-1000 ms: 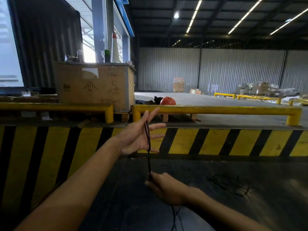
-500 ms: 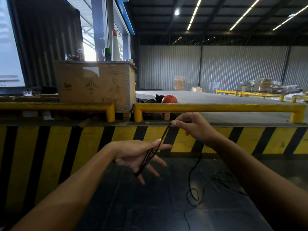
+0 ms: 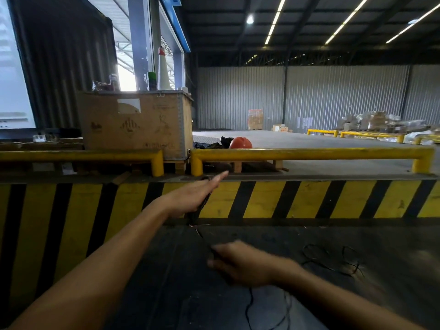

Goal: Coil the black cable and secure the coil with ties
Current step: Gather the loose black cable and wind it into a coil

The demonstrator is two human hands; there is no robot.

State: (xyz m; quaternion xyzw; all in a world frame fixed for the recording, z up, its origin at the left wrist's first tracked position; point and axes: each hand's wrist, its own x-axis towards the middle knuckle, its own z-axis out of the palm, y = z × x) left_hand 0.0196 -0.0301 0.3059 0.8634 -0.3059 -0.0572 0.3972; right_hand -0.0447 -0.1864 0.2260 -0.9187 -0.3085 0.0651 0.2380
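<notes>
**Coiling in progress: strand runs from left palm down to right hand**

Left edge: a dark container wall and a cardboard crate stand behind a yellow rail. In front of them, a yellow-and-black striped barrier spans the width of the view.

Left hand: held out flat, fingers extended and pointing up and right, seen nearly edge-on. It is not clenched. Loops of the black cable lie across the palm side, showing as a dark band along the hand's lower edge; how the thumb pins them is hidden.

Centre: a single strand leaves the bottom of the left hand and slants down and right to the right hand. That slant is the working axis of the cable at this moment.

Right hand: lower, nearer the body, motion-blurred. It appears closed around the strand, but blur prevents confirming the pinch.

Right: the uncoiled remainder lies in loose curls on the dark floor, with more trailing below the right wrist.

Judgement: the right hand is the nearer one to the slack, so the next wrap likely calls for carrying the strand up and over the left palm. No ties visible; securing not yet begun.
</notes>
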